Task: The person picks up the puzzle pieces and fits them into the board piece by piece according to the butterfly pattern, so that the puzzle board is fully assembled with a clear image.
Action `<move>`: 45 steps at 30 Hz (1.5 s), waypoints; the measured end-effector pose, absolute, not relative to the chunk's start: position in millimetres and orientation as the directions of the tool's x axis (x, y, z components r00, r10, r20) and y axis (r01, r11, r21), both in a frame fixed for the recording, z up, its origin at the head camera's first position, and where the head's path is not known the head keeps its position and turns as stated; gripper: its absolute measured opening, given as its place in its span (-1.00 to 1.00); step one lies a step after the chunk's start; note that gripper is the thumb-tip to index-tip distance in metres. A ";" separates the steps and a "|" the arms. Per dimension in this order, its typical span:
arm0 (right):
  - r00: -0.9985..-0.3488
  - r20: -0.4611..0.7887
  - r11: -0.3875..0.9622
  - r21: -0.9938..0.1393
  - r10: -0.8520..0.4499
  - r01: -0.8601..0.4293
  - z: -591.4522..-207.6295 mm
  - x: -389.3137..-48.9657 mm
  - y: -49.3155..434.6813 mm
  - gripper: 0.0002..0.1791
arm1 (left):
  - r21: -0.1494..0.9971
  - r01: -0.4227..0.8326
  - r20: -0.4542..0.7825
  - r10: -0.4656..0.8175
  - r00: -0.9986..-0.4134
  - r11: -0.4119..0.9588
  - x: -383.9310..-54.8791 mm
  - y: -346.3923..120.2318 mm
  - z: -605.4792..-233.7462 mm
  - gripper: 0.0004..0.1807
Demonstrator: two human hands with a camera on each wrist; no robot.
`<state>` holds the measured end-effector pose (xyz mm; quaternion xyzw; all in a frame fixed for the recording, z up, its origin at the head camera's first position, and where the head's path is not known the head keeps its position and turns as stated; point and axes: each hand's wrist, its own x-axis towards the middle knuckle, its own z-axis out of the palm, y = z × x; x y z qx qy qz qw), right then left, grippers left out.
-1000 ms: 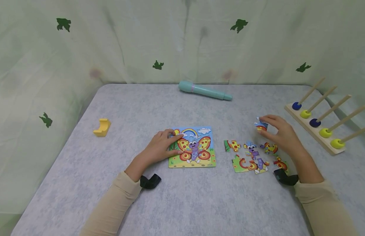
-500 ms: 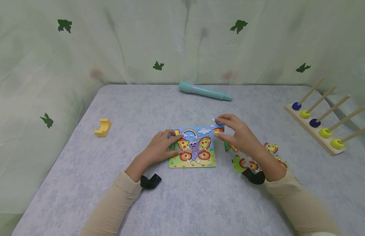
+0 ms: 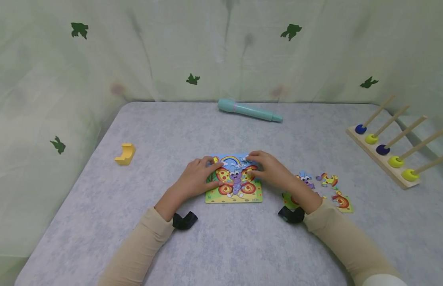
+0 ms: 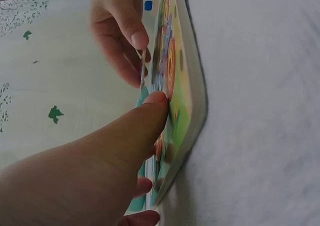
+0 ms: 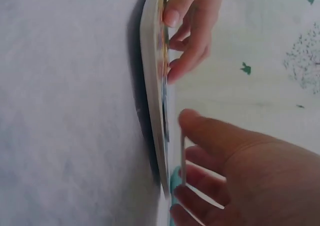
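A butterfly puzzle board lies flat on the table in front of me. My left hand rests on its left side, with the thumb on the picture. Above the board's upper right part, my right hand pinches a thin puzzle piece between thumb and fingers. In both wrist views the piece is seen edge-on, raised off the board. From the head, the right hand covers most of it.
Right of the board lie several loose puzzle pieces, partly hidden by the right forearm. A pegged wooden stand with blue and yellow beads stands at the far right. A teal toy microphone lies at the back, a yellow block at the left.
My right hand has carried the puzzle piece leftward, from beyond the loose pieces to over the board's upper right. The left hand has stayed on the board.
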<state>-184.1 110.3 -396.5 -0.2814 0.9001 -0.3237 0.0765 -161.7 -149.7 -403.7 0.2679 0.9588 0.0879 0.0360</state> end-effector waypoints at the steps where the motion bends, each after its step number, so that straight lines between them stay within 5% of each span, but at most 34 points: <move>1: -0.828 0.040 0.633 -0.624 -0.560 -0.459 -398.1 -185.0 110.3 -0.49 | 0.181 0.507 -0.018 0.518 -0.855 0.843 -161.6 -148.8 -403.2 -0.33; 9: -0.824 0.044 0.635 -0.615 -0.565 -0.468 -404.9 -187.9 109.6 -0.50 | 0.134 0.488 -0.036 0.496 -0.867 0.863 -162.1 -134.6 -394.5 -0.32; 18: -0.803 0.091 0.618 -0.590 -0.589 -0.520 -408.8 -191.0 107.8 -0.50 | 0.133 0.640 -0.030 0.648 -0.761 0.757 -164.7 -114.6 -396.8 -0.36; 26: -0.787 0.081 0.649 -0.517 -0.612 -0.558 -407.2 -191.2 106.9 -0.49 | 0.117 0.648 -0.035 0.655 -0.754 0.752 -162.4 -112.0 -398.0 -0.39; 35: -0.768 0.013 0.669 -0.481 -0.641 -0.567 -402.6 -188.2 106.5 -0.49 | 0.234 0.585 -0.064 0.613 -0.787 0.776 -158.2 -130.5 -393.6 -0.30; 40: -0.767 -0.052 0.679 -0.506 -0.640 -0.532 -398.4 -185.3 106.4 -0.43 | 0.357 0.462 -0.107 0.527 -0.843 0.812 -150.4 -157.8 -393.3 -0.11; 45: -0.760 -0.076 0.673 -0.528 -0.645 -0.518 -397.1 -183.9 107.2 -0.38 | 0.427 0.448 -0.130 0.543 -0.830 0.786 -148.8 -176.8 -402.2 0.08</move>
